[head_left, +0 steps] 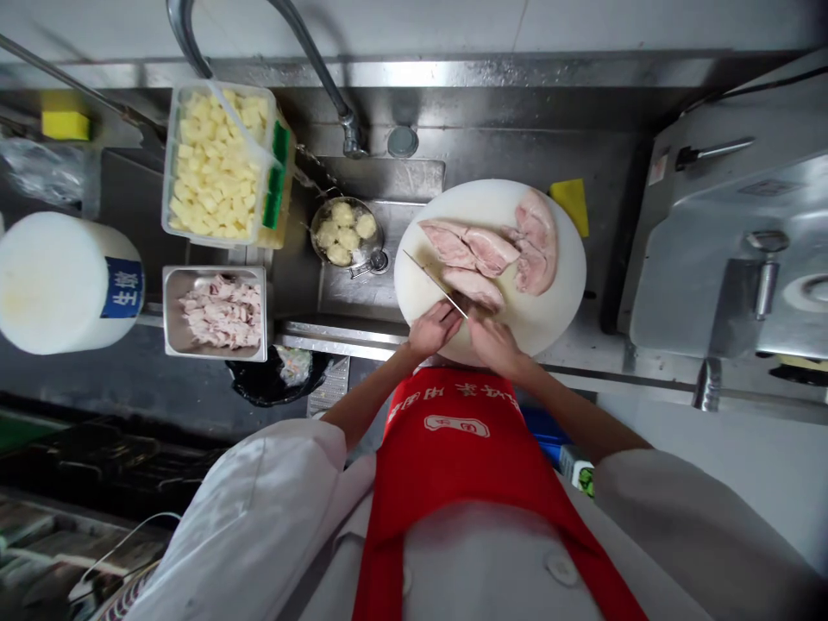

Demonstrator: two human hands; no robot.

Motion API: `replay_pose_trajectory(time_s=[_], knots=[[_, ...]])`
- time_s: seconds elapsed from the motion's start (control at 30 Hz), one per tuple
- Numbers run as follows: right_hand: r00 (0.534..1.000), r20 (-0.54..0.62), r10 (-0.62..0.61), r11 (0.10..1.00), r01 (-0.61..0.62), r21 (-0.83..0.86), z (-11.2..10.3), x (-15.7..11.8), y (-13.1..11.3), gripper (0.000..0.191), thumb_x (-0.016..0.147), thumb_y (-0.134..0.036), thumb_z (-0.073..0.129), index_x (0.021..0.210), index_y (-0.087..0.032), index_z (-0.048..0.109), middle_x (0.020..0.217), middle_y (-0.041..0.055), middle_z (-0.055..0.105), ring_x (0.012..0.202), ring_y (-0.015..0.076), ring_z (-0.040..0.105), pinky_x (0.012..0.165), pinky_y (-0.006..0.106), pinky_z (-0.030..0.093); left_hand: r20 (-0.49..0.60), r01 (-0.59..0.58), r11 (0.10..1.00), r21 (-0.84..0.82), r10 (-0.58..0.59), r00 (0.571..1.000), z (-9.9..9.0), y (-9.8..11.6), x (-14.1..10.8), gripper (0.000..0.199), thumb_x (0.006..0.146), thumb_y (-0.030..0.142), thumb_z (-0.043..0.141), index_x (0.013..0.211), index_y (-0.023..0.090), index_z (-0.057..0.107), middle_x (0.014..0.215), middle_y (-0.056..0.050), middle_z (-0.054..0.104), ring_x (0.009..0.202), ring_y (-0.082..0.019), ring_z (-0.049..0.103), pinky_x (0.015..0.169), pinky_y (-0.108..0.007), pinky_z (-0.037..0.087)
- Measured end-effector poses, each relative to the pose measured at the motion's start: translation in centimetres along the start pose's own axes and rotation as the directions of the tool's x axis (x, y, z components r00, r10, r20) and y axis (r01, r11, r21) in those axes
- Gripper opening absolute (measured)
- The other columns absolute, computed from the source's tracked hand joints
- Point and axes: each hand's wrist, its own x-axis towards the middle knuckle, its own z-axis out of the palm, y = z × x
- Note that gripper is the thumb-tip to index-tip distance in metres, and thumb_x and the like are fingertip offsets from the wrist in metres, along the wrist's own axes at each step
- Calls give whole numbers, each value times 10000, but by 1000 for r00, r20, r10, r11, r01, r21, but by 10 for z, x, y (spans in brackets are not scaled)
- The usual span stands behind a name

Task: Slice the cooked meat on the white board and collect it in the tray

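Note:
A round white cutting board [414, 297] lies over the right side of the sink and holds several pieces of pale pink meat [536, 246]. My right hand [495, 343] is closed on the handle of a knife [435, 280], whose thin blade points up and left across the board. At the board's near edge, my left hand [435, 329] has its fingers bent together beside the blade; what they hold, if anything, is hidden. One oval meat piece [475, 287] lies just beyond the knife and my right hand.
Left of the board, a pot [346, 233] of peeled round pieces stands in the sink below a curved faucet [349, 125]. Further left are a tub of pale cubes [216, 164], a metal tray of cut meat [220, 315] and a white bucket [58, 285]. A metal machine [699, 259] stands at right.

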Motion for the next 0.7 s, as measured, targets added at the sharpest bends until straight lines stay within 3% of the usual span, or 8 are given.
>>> replay_pose_trajectory(time_s=[0.1, 0.17, 0.3, 0.47, 0.6, 0.7], knots=[[995, -98, -33, 999, 35, 13, -7, 25, 0, 318, 947, -103, 329, 1191, -78, 531, 1136, 192, 675, 1087, 232, 621, 904, 293, 434, -73, -14, 997, -82, 8, 997, -3, -3, -2, 317, 1009, 369, 421, 1173, 186, 623, 1197, -117, 618, 1184, -218, 560, 1012, -411, 524], [995, -97, -24, 1000, 24, 3, -11, 26, 5, 296, 971, -138, 322, 1170, -95, 537, 1152, 184, 668, 1091, 224, 621, 895, 276, 433, -119, -10, 995, -102, -2, 993, -2, -4, -3, 312, 1011, 349, 419, 1198, 187, 609, 1209, -116, 618, 1198, -217, 550, 1042, -428, 505], [999, 16, 41, 997, -40, -65, -8, -5, 8, 346, 972, -152, 335, 1283, -80, 469, 1011, 180, 707, 932, 229, 690, 793, 280, 463, -82, -7, 999, -52, 3, 997, 1, -5, -3, 305, 1015, 326, 396, 1163, 184, 622, 1179, -106, 627, 1164, -221, 555, 1036, -429, 501], [995, 94, 44, 995, -35, -94, -1, -33, -2, 419, 934, -82, 322, 1336, -73, 438, 953, 170, 729, 903, 242, 702, 787, 306, 475, -38, 22, 1000, 15, -21, 999, 2, -5, -1, 313, 1013, 326, 385, 1033, 170, 655, 1055, -102, 629, 1100, -230, 557, 980, -407, 519], [996, 80, 41, 998, -36, -60, -5, -5, -8, 399, 946, -98, 321, 1325, -33, 429, 1027, 201, 717, 970, 234, 687, 795, 281, 470, -26, 8, 1000, 8, -8, 1000, 2, -6, -1, 315, 1013, 321, 379, 1080, 166, 645, 1106, -106, 622, 1122, -231, 544, 992, -412, 515], [1000, -30, 3, 1000, -4, -28, -11, 18, -5, 326, 957, -111, 325, 1234, -55, 488, 1151, 217, 676, 1092, 244, 634, 860, 283, 449, -49, 5, 1000, -14, -5, 999, 2, -6, -2, 306, 1009, 319, 393, 1152, 176, 623, 1177, -109, 611, 1164, -232, 535, 1028, -430, 497]])
